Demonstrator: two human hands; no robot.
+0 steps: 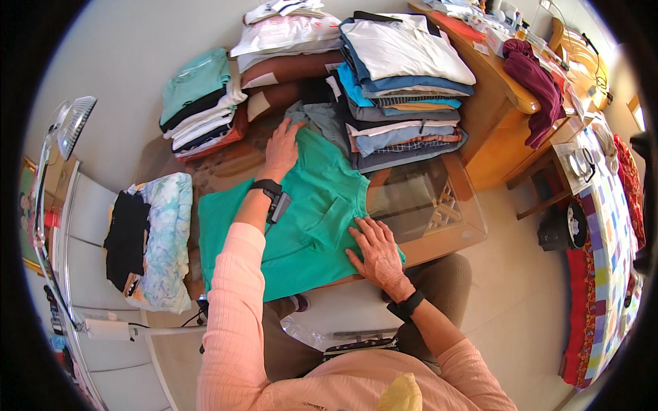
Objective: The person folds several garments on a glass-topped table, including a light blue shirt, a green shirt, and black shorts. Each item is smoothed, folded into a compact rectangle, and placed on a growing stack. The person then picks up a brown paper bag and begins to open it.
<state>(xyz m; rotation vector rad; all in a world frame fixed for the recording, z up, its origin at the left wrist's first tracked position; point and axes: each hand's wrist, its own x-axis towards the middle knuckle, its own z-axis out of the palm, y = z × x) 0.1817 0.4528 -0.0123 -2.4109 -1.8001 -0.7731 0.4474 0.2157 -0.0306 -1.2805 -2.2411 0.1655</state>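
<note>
A green T-shirt (288, 246) lies spread over a glass-topped wooden table (470, 216), its collar towards the right and its hem towards the left. My left hand (282, 149) rests on the shirt's far edge with fingers spread, near a grey garment (324, 120). On the near sleeve side, close to the collar, my right hand (378, 251) presses flat on the cloth, its fingers apart. Neither hand grips anything. Part of the shirt is hidden under my left forearm.
Tall stacks of folded clothes (411, 56) stand at the back, with a smaller stack (200, 97) to their left. A floral bundle (164, 241) carries a black cloth (127, 239). A lamp (74, 126) rises at left; a wooden cabinet (488, 133) and waste bin (558, 231) are at right.
</note>
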